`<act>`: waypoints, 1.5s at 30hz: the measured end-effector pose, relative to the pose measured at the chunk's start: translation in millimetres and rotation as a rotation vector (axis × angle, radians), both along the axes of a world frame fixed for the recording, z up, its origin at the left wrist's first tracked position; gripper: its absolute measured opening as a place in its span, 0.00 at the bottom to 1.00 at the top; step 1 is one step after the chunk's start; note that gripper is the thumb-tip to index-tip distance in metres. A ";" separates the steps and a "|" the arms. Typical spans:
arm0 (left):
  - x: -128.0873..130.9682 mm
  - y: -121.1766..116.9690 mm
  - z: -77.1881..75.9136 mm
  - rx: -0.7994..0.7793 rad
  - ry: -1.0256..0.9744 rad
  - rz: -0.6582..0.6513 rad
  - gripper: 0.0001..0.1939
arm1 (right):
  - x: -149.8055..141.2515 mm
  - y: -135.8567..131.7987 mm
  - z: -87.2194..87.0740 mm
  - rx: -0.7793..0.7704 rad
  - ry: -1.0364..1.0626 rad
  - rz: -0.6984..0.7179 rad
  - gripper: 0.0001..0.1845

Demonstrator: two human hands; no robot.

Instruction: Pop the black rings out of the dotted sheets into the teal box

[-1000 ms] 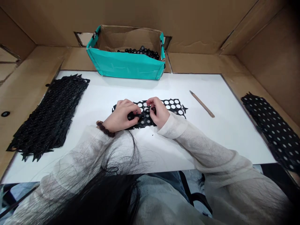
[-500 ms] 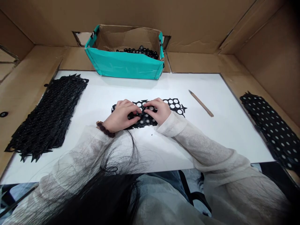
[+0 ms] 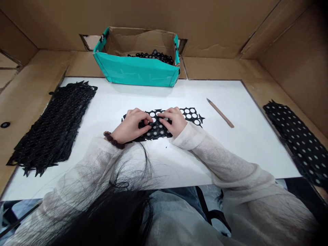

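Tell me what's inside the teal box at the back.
A loose heap of small black round pieces shows above the front wall of the teal box. That wall hides the floor and the heap's depth.

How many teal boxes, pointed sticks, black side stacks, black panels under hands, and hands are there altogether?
Teal box: 1
Pointed stick: 1
Left stack and right stack: 2
Black panel: 1
Left hand and right hand: 2
Total: 7

black perforated mat [image 3: 189, 113] — flat on the board [image 3: 246, 147], partly filled with rings [image 3: 155, 133].
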State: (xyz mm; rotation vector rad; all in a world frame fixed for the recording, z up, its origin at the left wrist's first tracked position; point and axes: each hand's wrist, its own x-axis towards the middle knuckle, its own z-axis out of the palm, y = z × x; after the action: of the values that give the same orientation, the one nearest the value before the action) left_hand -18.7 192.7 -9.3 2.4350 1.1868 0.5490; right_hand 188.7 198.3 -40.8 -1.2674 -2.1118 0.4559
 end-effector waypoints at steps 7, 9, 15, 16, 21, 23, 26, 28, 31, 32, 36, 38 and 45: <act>-1.0 1.1 -2.4 0.044 -0.011 0.005 0.09 | 0.5 0.3 2.4 0.042 0.025 0.084 0.09; -0.8 1.6 -2.5 0.055 -0.021 0.000 0.09 | 0.8 1.2 2.6 0.049 0.040 0.102 0.07; 0.3 1.4 -1.1 0.042 -0.017 0.000 0.08 | -2.8 -1.8 5.2 -0.036 0.225 0.094 0.08; 0.5 1.2 -0.9 0.040 -0.015 0.001 0.08 | -4.0 -3.4 5.7 -0.055 0.256 0.088 0.07; 0.9 1.0 -1.0 0.042 -0.029 0.000 0.08 | -8.9 -9.7 5.1 -0.086 0.298 0.107 0.06; 0.6 1.0 -1.5 0.038 -0.040 0.002 0.07 | -9.4 -10.5 4.5 -0.074 0.279 0.135 0.07; 0.1 1.3 -2.1 0.040 -0.036 0.018 0.07 | -8.7 -10.8 5.4 -0.049 0.225 0.178 0.11; -0.1 1.5 -2.2 0.046 -0.027 0.033 0.07 | -8.0 -10.9 6.9 -0.045 0.197 0.196 0.12; 0.4 1.1 -2.1 0.031 -0.036 0.053 0.08 | -7.5 -11.0 7.8 -0.073 0.205 0.211 0.13; 0.8 0.8 -2.1 0.023 -0.046 0.058 0.08 | -7.7 -10.9 7.5 -0.087 0.213 0.213 0.14; 2.0 -0.8 -2.0 0.008 -0.099 0.064 0.08 | -9.0 -9.7 5.7 -0.101 0.185 0.186 0.13; 2.1 -1.4 -1.9 -0.004 -0.111 0.061 0.06 | -9.4 -8.5 5.8 -0.097 0.149 0.173 0.10; 1.4 -1.2 -0.6 -0.019 -0.108 0.052 0.04 | -6.0 -2.3 8.5 -0.145 0.084 0.271 0.12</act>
State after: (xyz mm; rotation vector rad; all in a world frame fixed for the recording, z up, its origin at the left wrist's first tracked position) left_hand -17.3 191.4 -9.9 2.3323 1.2079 0.6724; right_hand 182.6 196.0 -32.3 -1.0216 -2.2195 0.7780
